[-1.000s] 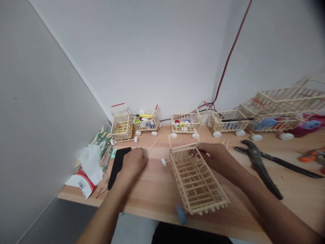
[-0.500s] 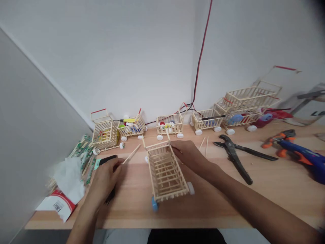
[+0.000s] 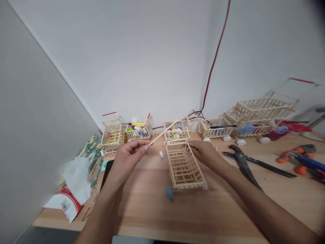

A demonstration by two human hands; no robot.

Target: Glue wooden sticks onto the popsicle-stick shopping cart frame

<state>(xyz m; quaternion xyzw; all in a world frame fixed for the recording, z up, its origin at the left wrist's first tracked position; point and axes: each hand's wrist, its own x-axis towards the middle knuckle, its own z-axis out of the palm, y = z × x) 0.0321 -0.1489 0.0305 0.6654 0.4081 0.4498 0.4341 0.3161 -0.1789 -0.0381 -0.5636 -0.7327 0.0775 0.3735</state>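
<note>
- My left hand (image 3: 130, 159) pinches a thin, pale wooden stick (image 3: 164, 132) at its lower end, between thumb and fingers; the stick slants up and to the right.
- My right hand (image 3: 203, 150) grips the small slatted cart of pale wooden sticks (image 3: 185, 166) at its far right corner, the fingertips partly hidden from me.
- I see this cart near the middle of the light wood-grain table (image 3: 149, 210), between my two hands; I cannot tell whether its wheels touch the surface.
- A round blue wheel (image 3: 170, 193) sits at its near left corner and a small white wheel (image 3: 161, 154) at its far left.
- Beyond my hands, more stick-built carts stand in a row along the wall, among them one with a red handle bar (image 3: 114, 137) at the left end.
- Right of my right hand lie black metal pliers (image 3: 245, 162), handles spread, and farther right a blue-and-orange tool (image 3: 312, 163), blurred.
- Left of my left forearm I have crumpled white tissue (image 3: 77, 176) and a torn red-and-white wrapper (image 3: 66, 203).
</note>
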